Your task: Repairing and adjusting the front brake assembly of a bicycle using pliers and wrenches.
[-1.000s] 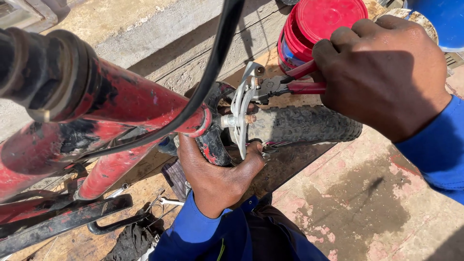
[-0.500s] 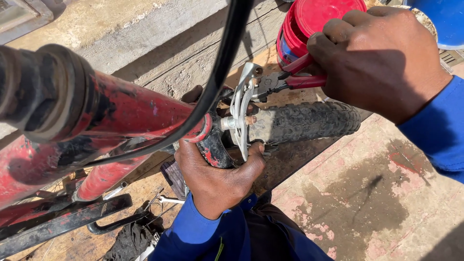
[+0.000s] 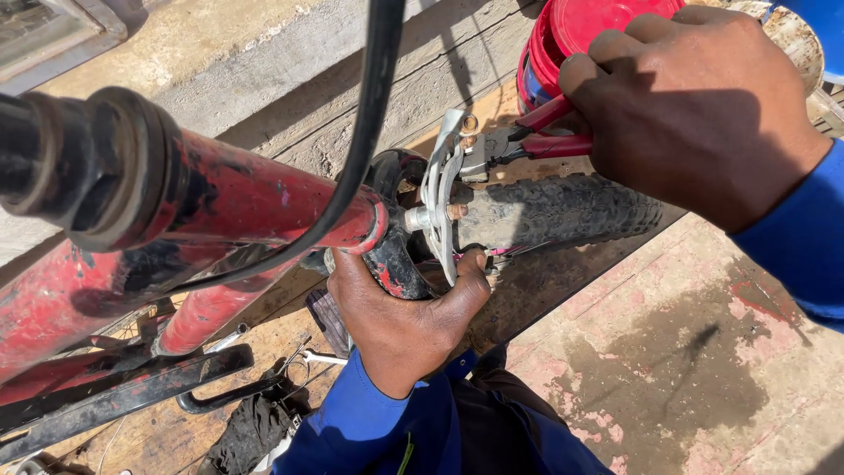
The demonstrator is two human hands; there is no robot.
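Note:
A worn red bicycle frame [image 3: 220, 202] fills the left. A black cable [image 3: 374, 105] crosses over it. At its front sits a white brake caliper [image 3: 437, 198] above a knobby black tyre [image 3: 563, 211]. My left hand [image 3: 400, 321] reaches up from below and grips the lower end of the caliper and the fork. My right hand [image 3: 703, 105] comes from the upper right, closed on red-handled pliers [image 3: 536, 132]. The plier jaws pinch the top of the caliper arm near a small nut.
A red bucket [image 3: 598, 26] stands behind my right hand, with a blue container [image 3: 813, 18] at the top right corner. Black bicycle parts [image 3: 132, 396], a rag and a small spanner [image 3: 321, 358] lie on the wooden boards at lower left. Stained concrete spreads at lower right.
The view has shifted slightly. My right hand has moved a little up and right with the pliers still on the caliper. My left hand keeps its hold.

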